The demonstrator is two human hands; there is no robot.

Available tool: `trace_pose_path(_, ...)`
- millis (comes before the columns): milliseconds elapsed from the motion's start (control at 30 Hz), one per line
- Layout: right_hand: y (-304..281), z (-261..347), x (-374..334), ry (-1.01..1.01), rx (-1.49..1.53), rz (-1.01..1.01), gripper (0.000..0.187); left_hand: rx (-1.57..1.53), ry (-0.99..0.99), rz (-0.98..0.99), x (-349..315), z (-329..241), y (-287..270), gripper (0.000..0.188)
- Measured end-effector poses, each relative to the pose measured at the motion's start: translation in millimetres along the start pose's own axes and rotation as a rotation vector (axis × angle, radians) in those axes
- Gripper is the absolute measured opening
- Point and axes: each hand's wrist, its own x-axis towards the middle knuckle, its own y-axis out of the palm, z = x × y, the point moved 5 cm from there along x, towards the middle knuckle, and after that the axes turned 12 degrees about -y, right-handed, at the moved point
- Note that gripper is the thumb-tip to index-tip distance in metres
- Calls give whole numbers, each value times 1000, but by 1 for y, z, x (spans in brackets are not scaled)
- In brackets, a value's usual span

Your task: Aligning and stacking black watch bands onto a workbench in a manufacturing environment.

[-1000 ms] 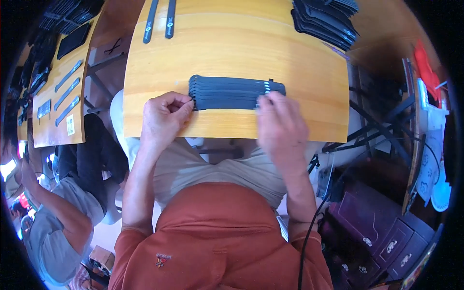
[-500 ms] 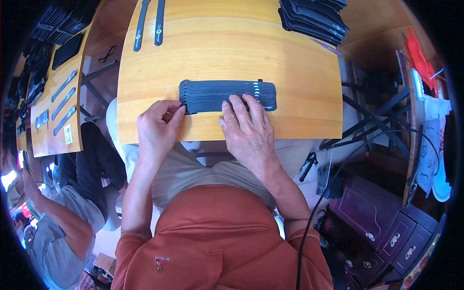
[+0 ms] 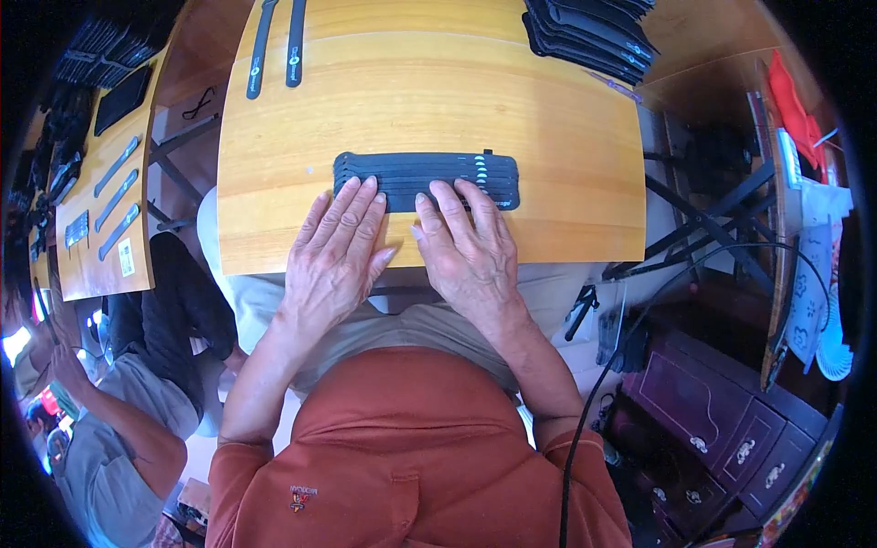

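A row of dark, rounded-end straps (image 3: 420, 172) lies overlapped side by side near the front of the wooden table, forming a flat rectangle with white marks toward its right end. My left hand (image 3: 331, 256) is laid palm down, its fingers stretched over the left part of the straps and its thumb out to the side. On the right part rest the spread fingertips of my right hand (image 3: 470, 251), palm down. The fingers of both hands cover some of the nearest straps. Neither hand grips anything.
Two long dark straps (image 3: 294, 46) lie at the table's far left. A stack of black pieces (image 3: 589, 41) and a thin purple tool (image 3: 612, 86) are at the far right. Left, a co-worker (image 3: 137, 402) sits by another table (image 3: 100, 265) with more straps. A black cable (image 3: 607, 384) hangs at right.
My left hand has gone from pinching at the straps' left end to lying flat on them, moving right. My right hand has stayed almost where it was.
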Motion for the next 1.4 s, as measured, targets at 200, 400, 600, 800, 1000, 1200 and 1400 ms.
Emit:
trace_pose_path(200,-5,-4,-12,-13,-29,18,37,-14,6,-11,-1,2,2,53)
trace_pose_path(400,-10,-10,-20,1,-36,-14,37,-35,-11,-6,-2,4,2,53)
trace_pose_path(600,-12,-15,-22,-12,-48,-72,37,-81,-23,23,-3,3,0,58)
trace_pose_path(800,-26,-29,-31,71,-88,-67,35,-43,-21,19,-5,3,1,58)
trace_pose_path(1000,-18,-8,-5,0,-114,6,47,20,-19,38,-5,3,1,60)
trace_pose_path(1200,-1,-14,-7,27,42,126,55,30,29,93,-10,13,-6,67)
trace_pose_path(1400,-7,-13,-8,24,56,158,56,85,84,164,-15,44,-20,67)
